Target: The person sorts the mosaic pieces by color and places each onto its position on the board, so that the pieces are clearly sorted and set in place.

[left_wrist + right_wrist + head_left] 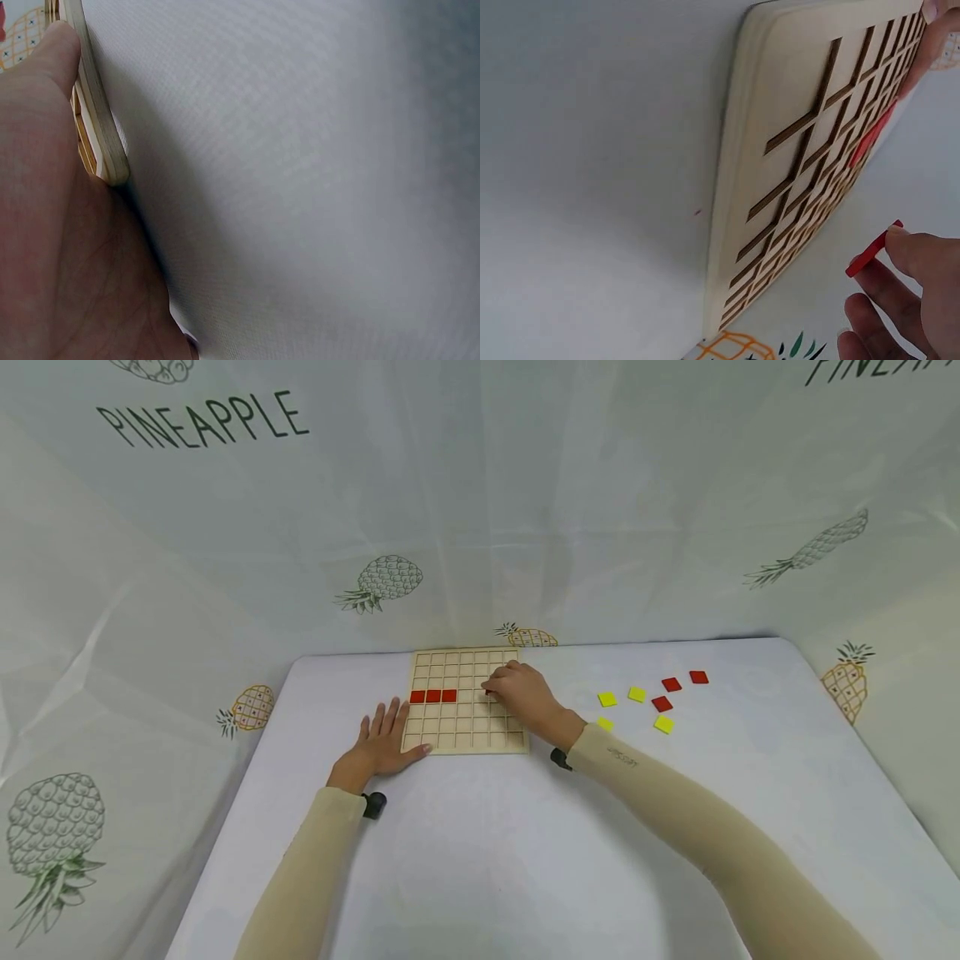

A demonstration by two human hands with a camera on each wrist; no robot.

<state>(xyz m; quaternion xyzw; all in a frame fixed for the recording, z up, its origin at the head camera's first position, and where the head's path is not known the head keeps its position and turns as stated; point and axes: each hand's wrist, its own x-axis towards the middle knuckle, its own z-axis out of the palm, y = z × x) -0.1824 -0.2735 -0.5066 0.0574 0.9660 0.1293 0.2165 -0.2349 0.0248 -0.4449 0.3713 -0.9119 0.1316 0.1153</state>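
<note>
A wooden grid board (pixel 465 739) lies near the table's far edge, with a row of three red square tiles (pixel 433 697) set in its left part. My left hand (pixel 381 747) rests flat at the board's near left corner, fingers spread along its left side. In the left wrist view the thumb (pixel 56 56) lies over the board's edge. Over the right part of the board, my right hand (pixel 523 695) pinches a red tile (pixel 871 251) between thumb and fingers. The right wrist view shows that tile tilted, held above the grid.
Right of the board lie several loose tiles on the white table (pixel 480 860), among them a red tile (pixel 699 677) and a yellow tile (pixel 663 724). Behind the table hangs a pale cloth (pixel 637 543) printed with pineapples.
</note>
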